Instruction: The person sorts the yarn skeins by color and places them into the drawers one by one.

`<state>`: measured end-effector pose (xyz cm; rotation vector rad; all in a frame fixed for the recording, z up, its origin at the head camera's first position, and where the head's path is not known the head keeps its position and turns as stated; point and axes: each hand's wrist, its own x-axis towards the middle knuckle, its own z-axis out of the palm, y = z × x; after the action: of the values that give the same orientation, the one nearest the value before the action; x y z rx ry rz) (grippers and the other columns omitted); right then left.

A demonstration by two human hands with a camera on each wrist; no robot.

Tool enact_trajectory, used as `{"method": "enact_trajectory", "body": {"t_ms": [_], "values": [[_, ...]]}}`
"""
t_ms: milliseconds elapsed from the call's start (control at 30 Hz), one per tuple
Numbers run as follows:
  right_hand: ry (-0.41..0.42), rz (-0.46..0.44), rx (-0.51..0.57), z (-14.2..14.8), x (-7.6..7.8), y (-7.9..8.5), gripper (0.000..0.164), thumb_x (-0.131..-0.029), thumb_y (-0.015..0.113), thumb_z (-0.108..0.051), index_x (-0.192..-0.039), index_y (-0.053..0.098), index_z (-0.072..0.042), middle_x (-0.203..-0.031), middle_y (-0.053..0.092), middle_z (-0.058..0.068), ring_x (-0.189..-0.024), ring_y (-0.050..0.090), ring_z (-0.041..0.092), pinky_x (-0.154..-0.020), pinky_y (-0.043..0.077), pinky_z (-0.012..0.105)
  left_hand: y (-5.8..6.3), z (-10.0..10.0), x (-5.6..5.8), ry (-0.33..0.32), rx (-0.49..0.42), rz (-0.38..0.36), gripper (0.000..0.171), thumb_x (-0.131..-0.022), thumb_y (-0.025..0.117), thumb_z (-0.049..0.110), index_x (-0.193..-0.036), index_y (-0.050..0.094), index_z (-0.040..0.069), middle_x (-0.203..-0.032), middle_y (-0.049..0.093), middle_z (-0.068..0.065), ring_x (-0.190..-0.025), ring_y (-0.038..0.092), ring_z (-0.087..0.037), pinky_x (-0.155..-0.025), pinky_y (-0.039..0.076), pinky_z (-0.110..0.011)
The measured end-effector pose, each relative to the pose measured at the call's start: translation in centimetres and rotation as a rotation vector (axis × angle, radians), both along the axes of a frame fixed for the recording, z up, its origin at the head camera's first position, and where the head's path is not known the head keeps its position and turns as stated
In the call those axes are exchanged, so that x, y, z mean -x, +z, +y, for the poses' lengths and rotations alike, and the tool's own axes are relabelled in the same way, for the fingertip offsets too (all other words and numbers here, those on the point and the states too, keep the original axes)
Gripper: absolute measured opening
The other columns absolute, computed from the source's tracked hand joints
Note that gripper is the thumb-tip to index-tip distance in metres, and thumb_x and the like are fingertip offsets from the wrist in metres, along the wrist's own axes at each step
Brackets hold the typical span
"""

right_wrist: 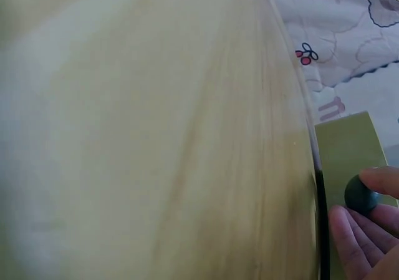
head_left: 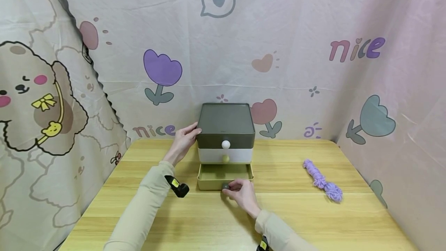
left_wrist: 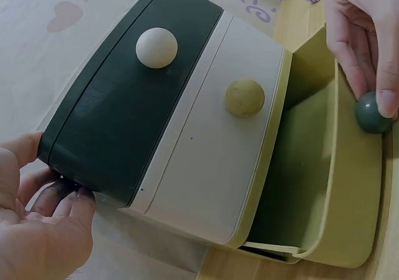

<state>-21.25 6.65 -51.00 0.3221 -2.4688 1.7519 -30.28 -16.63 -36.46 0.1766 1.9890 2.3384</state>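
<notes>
Perhaps the cabinet (head_left: 226, 119) at twelve o'clock could slide, or its bottom drawer (head_left: 210, 184), open toward six, slip out, if your left hand (head_left: 182, 142), resting loosely on the nine-o'clock side, steadies weakly while your right hand (head_left: 245, 196), pinching the green knob (left_wrist: 369, 115), overpulls.

Bench (head_left: 348, 224) finished in yellow wood grain | pale cloth (head_left: 223, 42) hung behind and at both sides | tulips (head_left: 162, 69), hearts (head_left: 263, 63) and cartoon animal (head_left: 21, 107) printed
</notes>
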Motion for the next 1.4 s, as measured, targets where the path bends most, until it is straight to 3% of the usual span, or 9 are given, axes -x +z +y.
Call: {"method": "enact_trajectory", "body": {"t_ms": [333, 767, 1067, 1233, 1400], "values": [[0.008, 0.006, -0.026, 0.3, -0.7, 0.0, 0.022, -0.075, 0.086, -0.011, -0.088, 0.073, 0.003, -0.083, 0.077, 0.019, -0.07, 0.073, 0.013, -0.063, 0.059, 0.018, 0.0, 0.0, 0.0, 0.002, -0.004, 0.0, 0.057, -0.105, 0.049, 0.005, -0.157, 0.026, 0.001, -0.17, 0.013, -0.012, -0.155, 0.019, -0.025, -0.128, 0.018, -0.041], [0.003, 0.01, -0.02, 0.3, -0.6, -0.1, 0.023, -0.075, 0.086, -0.011, -0.089, 0.074, 0.002, -0.084, 0.077, 0.019, -0.072, 0.074, 0.017, -0.065, 0.059, 0.016, 0.0, 0.1, 0.0, 0.002, 0.016, 0.002, 0.057, -0.105, 0.049, 0.006, -0.157, 0.026, 0.001, -0.17, 0.013, -0.013, -0.155, 0.018, -0.025, -0.128, 0.019, -0.041], [0.052, 0.007, -0.006, 0.8, -0.7, -0.1, 0.025, -0.079, 0.084, -0.011, -0.096, 0.074, 0.006, -0.088, 0.077, 0.023, -0.074, 0.074, 0.021, -0.064, 0.059, 0.016, 0.0, 0.0, 0.0, 0.0, 0.011, 0.004, 0.057, -0.105, 0.049, 0.006, -0.157, 0.026, 0.0, -0.17, 0.013, -0.012, -0.156, 0.015, -0.025, -0.128, 0.018, -0.041], [0.088, -0.011, 0.047, 1.4, -0.6, 0.1, 0.024, -0.081, 0.082, -0.007, -0.096, 0.073, 0.009, -0.086, 0.075, 0.026, -0.07, 0.075, 0.031, -0.061, 0.062, 0.023, -0.1, 0.0, 0.1, -0.002, 0.004, 0.006, 0.057, -0.105, 0.049, 0.005, -0.157, 0.026, 0.0, -0.17, 0.012, -0.012, -0.156, 0.016, -0.025, -0.128, 0.018, -0.041], [0.06, -0.021, 0.072, 2.5, -0.4, 0.5, 0.019, -0.082, 0.082, -0.009, -0.089, 0.074, 0.006, -0.079, 0.075, 0.023, -0.064, 0.074, 0.033, -0.058, 0.063, 0.029, -0.1, 0.0, 0.1, -0.001, -0.001, 0.007, 0.057, -0.105, 0.049, 0.004, -0.157, 0.026, -0.001, -0.17, 0.012, -0.013, -0.156, 0.017, -0.025, -0.128, 0.018, -0.04]]}}
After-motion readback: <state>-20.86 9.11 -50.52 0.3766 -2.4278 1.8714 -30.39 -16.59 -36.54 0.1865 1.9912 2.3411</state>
